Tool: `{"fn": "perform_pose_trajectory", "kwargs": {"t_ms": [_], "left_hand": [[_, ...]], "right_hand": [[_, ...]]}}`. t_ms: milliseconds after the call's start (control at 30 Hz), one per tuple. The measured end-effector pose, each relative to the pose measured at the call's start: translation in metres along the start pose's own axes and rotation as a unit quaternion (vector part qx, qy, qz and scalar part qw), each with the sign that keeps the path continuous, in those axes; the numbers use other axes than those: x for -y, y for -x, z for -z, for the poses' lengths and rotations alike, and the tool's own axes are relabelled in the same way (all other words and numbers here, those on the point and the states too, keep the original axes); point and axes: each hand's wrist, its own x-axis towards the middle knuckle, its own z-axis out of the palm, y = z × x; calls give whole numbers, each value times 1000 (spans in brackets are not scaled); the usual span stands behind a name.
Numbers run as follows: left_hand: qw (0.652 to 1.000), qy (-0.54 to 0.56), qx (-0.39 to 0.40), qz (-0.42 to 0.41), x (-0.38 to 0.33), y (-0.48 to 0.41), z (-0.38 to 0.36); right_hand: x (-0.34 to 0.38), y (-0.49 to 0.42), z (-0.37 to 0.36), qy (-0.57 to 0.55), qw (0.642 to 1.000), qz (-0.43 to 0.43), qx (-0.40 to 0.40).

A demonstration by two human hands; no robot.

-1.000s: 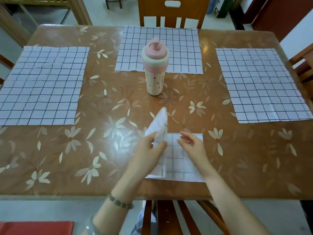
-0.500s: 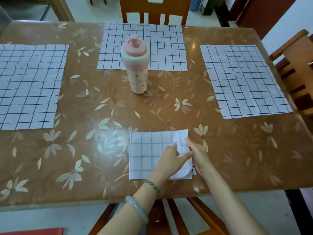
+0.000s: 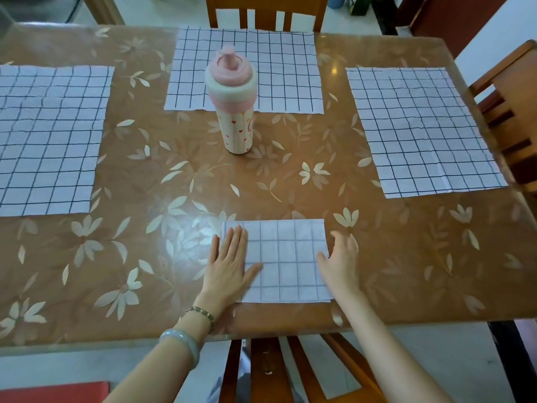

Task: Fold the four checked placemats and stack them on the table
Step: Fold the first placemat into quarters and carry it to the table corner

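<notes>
Folded placemat lies flat at the near tabletop edge. Left grip presses its left side, fingers straight; right grip, fingers spread and holding nothing, sits at its right edge. Cloth is likely light, limp, crease-prone: pinch corners or hems.

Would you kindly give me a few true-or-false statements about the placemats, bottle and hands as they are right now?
1. The left hand lies flat on the folded placemat. True.
2. The left placemat, far placemat and right placemat lie unfolded. True.
3. The bottle lies on its side. False: it stands upright on the table.
4. The right hand grips the bottle. False: it is at the folded placemat's right edge, holding nothing.
</notes>
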Motion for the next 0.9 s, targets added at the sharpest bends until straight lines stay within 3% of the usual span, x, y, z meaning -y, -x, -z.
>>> {"fn": "perform_pose_trajectory", "kwargs": {"t_ms": [67,133,267,367,500,800,900], "left_hand": [[1000,5,-17,4,-1,0,1],[999,6,-46,-2,-4,-3,6],[998,-16,-49,-27,-12,-13,8],[999,-4,-44,-11,-12,-17,0],[998,5,-55,10,-9,-17,-6],[994,9,-82,70,31,1,-2],[995,13,-86,40,15,6,3]], "right_hand": [[10,2,-4,107,988,90,-72],[28,6,-15,106,970,197,-90],[62,12,-56,103,933,344,37],[57,5,-74,151,926,334,87],[31,-5,-72,201,921,319,96],[-28,-22,-27,271,942,198,26],[-7,-9,-31,254,943,213,7]]}}
